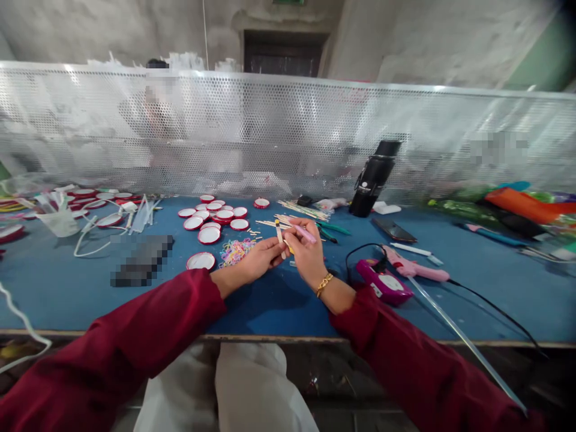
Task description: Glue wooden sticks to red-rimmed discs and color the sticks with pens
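Observation:
My left hand [265, 257] is closed, pinching a short, flat pale stick [279, 233] whose upper end is dark and yellow. Against it, the fingers of my right hand [308, 252] are bent around a pink pen-like tool [306, 233]; its tip is hidden. A bit of yellow [288, 245] shows between the two hands, too small to name. Beside my left hand lies a heap of small coloured rubber bands [236, 251]. Just beyond both hands are thin wooden sticks [299, 215] and dark-green-handled pliers [333, 228].
Red-rimmed white lids [209, 234] are spread at left, near a dark phone-like slab [143, 260]. To the right are a purple box [382, 282], a corded pink glue gun [416, 267], a clear glue stick [468, 342] and a black bottle [374, 180]. A perforated metal screen [270, 129] borders the blue table.

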The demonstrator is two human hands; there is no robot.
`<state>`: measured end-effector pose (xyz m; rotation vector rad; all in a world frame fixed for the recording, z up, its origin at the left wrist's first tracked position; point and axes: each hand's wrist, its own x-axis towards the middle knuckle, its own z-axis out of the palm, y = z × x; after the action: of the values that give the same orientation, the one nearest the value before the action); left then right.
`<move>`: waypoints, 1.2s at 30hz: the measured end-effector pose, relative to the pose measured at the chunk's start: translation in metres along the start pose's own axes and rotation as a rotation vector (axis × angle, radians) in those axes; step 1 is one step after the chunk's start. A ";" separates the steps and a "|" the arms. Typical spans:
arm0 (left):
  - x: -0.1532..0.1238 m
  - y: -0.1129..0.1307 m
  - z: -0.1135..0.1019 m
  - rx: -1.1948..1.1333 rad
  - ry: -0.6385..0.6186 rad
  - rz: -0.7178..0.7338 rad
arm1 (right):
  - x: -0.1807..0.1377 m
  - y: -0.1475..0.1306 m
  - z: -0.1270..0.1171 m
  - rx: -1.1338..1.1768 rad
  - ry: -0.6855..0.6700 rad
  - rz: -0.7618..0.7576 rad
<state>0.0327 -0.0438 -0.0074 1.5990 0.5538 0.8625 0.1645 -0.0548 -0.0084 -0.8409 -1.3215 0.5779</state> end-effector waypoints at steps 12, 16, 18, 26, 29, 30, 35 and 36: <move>0.002 -0.003 0.001 -0.111 0.026 0.032 | 0.009 0.002 -0.011 -0.200 0.036 -0.140; 0.002 -0.004 0.003 -0.158 0.042 0.034 | 0.010 0.000 -0.014 -0.246 0.053 -0.157; 0.002 -0.005 0.003 -0.172 0.056 0.025 | 0.010 -0.002 -0.014 -0.285 0.069 -0.182; 0.001 -0.004 0.001 -0.133 0.091 -0.031 | 0.006 -0.005 -0.016 -0.297 0.070 -0.207; 0.001 -0.005 0.001 -0.101 0.058 -0.012 | 0.004 -0.010 -0.016 -0.310 0.068 -0.220; 0.001 -0.005 0.001 -0.088 0.046 0.002 | 0.003 -0.012 -0.016 -0.303 0.070 -0.222; 0.000 -0.004 0.000 -0.041 0.020 0.025 | 0.002 -0.015 -0.017 -0.278 0.081 -0.252; 0.000 -0.004 0.000 -0.032 0.018 0.017 | 0.002 -0.015 -0.017 -0.293 0.078 -0.262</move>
<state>0.0331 -0.0435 -0.0113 1.5697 0.5376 0.8951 0.1799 -0.0651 0.0043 -0.8984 -1.4365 0.1455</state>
